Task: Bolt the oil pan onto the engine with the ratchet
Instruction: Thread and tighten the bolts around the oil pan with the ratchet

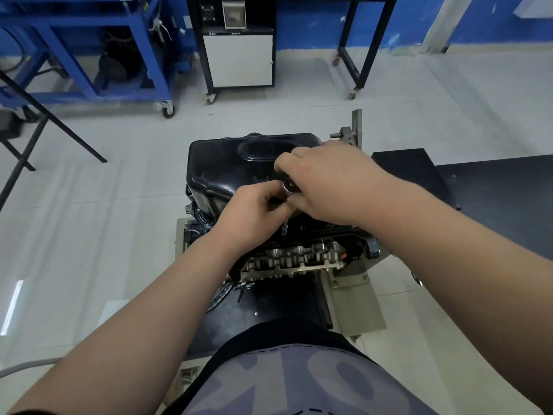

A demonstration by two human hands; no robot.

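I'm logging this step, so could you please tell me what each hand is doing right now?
Left hand: closed, pinching the ratchet beside its head.
Right hand: closed over the ratchet from above, its handle hidden underneath.

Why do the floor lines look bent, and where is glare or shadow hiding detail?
Head view: the wide-angle lens bows the floor lines; a glare streak lies lower left; the black oil pan shows faint sheen; left hand and right hand cover most of the ratchet.
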